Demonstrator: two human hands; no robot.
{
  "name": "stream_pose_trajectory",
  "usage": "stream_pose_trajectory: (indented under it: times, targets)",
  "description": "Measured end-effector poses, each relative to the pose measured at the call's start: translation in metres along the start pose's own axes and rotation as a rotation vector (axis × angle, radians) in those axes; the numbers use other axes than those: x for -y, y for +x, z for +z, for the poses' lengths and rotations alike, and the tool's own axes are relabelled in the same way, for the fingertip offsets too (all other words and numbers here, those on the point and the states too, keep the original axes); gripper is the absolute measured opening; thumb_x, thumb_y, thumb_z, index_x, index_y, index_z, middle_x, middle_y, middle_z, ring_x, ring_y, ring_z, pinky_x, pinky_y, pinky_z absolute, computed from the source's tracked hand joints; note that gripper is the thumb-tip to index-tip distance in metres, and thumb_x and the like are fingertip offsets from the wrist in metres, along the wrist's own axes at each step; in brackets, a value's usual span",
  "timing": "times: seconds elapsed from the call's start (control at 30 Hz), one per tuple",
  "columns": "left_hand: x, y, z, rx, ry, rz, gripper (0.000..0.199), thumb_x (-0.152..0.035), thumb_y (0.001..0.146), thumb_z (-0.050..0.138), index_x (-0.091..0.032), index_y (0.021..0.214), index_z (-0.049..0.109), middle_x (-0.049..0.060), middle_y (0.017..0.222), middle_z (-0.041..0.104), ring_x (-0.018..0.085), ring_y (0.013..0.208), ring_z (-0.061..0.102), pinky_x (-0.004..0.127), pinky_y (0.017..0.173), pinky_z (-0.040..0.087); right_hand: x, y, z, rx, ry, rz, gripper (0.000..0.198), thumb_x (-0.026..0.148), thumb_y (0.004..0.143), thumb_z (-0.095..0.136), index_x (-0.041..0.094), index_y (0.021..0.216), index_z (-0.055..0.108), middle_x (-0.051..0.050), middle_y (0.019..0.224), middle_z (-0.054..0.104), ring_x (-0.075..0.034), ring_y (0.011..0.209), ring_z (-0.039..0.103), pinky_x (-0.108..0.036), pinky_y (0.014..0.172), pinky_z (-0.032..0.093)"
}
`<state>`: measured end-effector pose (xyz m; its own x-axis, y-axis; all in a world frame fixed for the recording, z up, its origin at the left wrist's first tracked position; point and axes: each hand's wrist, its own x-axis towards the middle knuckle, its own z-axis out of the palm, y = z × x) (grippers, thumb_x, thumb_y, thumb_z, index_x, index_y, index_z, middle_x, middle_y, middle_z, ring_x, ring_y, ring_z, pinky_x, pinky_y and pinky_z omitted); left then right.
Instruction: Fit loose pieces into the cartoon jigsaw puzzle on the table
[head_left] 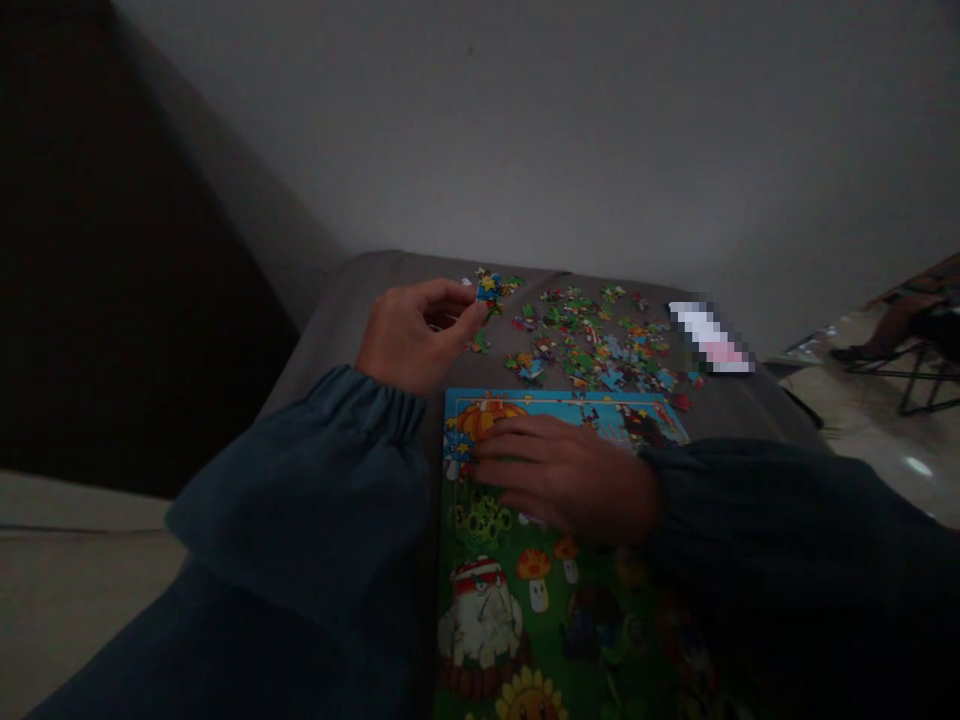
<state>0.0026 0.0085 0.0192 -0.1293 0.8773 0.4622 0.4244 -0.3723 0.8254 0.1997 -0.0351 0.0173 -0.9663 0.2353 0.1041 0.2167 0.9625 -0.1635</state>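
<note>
My left hand (pixel 424 330) pinches a blue and yellow jigsaw puzzle piece (pixel 489 288) between thumb and fingertips, above the far left part of the grey padded surface. Over the upper part of a colourful cartoon puzzle board (pixel 480 600) lies my right hand (pixel 559 475), its fingers stretched out to the left and nothing seen in them. The board has a blue top and a green lower part with mushrooms, a sunflower and a bearded figure. Beyond it, many loose puzzle pieces (pixel 577 330) are scattered. My right hand hides part of the picture.
A phone-like object (pixel 711 338), its screen blurred out, lies at the right of the grey surface (pixel 352 300). A pale wall (pixel 525 140) rises right behind. On the far right, a person's leg (pixel 889 330) and a folding chair (pixel 930 385) show on the shiny floor.
</note>
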Motion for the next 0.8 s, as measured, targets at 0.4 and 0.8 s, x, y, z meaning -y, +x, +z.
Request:
stream_pose_trajectory:
  times: [0.4, 0.8]
  targets:
    - [0.003, 0.0, 0.0, 0.002, 0.013, 0.059, 0.017, -0.033, 0.078, 0.063, -0.017, 0.08, 0.07, 0.002, 0.072, 0.072, 0.013, 0.063, 0.066, 0.021, 0.057, 0.051, -0.013, 0.002, 0.009, -0.028, -0.023, -0.157, 0.028, 0.015, 0.095, 0.041, 0.012, 0.108, 0.065, -0.011, 0.112, 0.065, -0.02, 0.102, 0.054, -0.036, 0.09, 0.047]
    - [0.003, 0.0, -0.001, 0.018, 0.023, 0.057, 0.019, -0.034, 0.077, 0.062, -0.018, 0.082, 0.07, 0.003, 0.075, 0.072, 0.015, 0.065, 0.067, 0.023, 0.058, 0.052, -0.007, -0.01, 0.003, -0.013, -0.083, -0.14, 0.025, 0.021, 0.095, 0.043, 0.017, 0.105, 0.065, -0.008, 0.108, 0.065, -0.02, 0.102, 0.053, -0.036, 0.084, 0.047]
